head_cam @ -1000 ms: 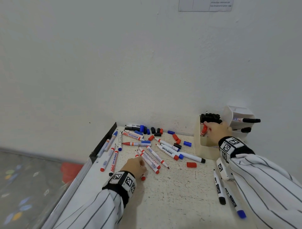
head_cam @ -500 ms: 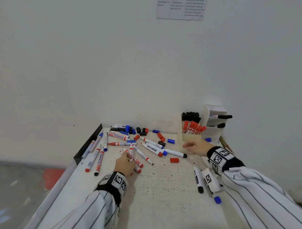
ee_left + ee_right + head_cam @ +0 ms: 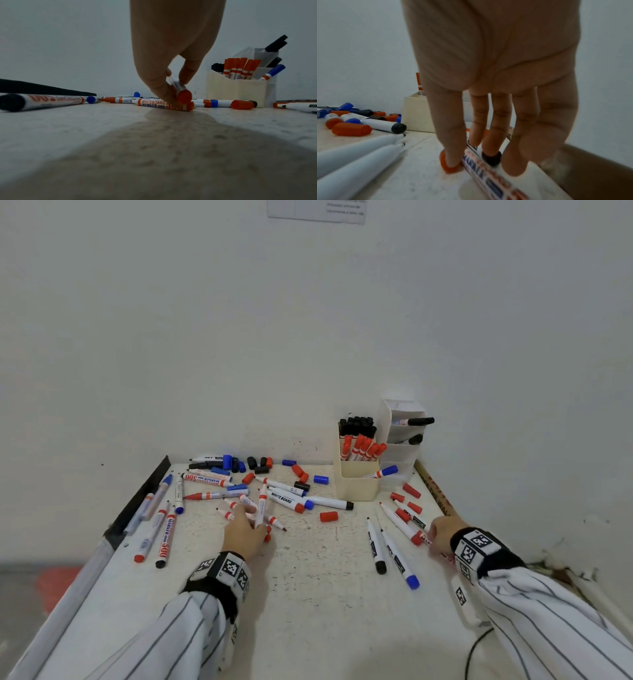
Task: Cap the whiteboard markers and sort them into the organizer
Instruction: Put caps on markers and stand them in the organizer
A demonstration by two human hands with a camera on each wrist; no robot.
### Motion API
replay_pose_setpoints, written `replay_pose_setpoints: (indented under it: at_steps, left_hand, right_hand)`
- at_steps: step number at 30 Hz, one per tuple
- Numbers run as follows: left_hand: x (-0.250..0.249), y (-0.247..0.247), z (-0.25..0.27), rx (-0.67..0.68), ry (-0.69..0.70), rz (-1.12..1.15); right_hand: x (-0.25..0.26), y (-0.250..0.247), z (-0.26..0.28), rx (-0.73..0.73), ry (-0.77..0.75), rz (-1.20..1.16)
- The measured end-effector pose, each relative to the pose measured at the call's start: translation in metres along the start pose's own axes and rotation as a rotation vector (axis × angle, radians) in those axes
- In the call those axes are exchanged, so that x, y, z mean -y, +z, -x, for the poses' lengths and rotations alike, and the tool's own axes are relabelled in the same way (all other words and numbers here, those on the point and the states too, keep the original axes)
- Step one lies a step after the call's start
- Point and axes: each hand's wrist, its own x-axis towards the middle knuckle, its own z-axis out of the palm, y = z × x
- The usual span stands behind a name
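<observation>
My left hand [image 3: 255,517] pinches a red whiteboard marker [image 3: 262,505] between thumb and fingers, its far end raised over the pile of loose markers; the left wrist view shows the same left hand [image 3: 175,81] with the marker's red end [image 3: 184,96] just above the table. My right hand [image 3: 432,537] is down on the markers at the front right. There its thumb [image 3: 452,161] and fingertips close on either side of a red-printed marker [image 3: 488,174] lying on the table. The cream organizer [image 3: 358,489] holds red and black capped markers.
A white tiered organizer [image 3: 399,455] behind the cream one holds black markers and a blue one. Loose caps, such as a red cap [image 3: 329,516], and uncapped markers litter the back left. A black strip [image 3: 137,503] edges the table's left side; the wall is close behind.
My right hand left the organizer and came back down to the markers at the front right. My left hand has raised one red marker from the pile.
</observation>
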Motion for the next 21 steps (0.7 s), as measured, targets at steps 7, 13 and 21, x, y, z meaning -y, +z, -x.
replay_pose_setpoints:
  at_steps: [7, 13, 21]
  left_hand:
    - [-0.007, 0.011, 0.003, 0.008, 0.040, 0.038]
    - [-0.003, 0.013, 0.005, 0.019, 0.073, 0.056]
    - [-0.003, 0.017, 0.006, 0.097, 0.117, 0.003]
  right_hand:
    - [0.006, 0.007, -0.003, -0.029, -0.108, -0.218]
    - [0.022, 0.005, -0.019, -0.070, -0.215, -0.188]
    - [0.036, 0.004, -0.036, 0.008, -0.182, -0.060]
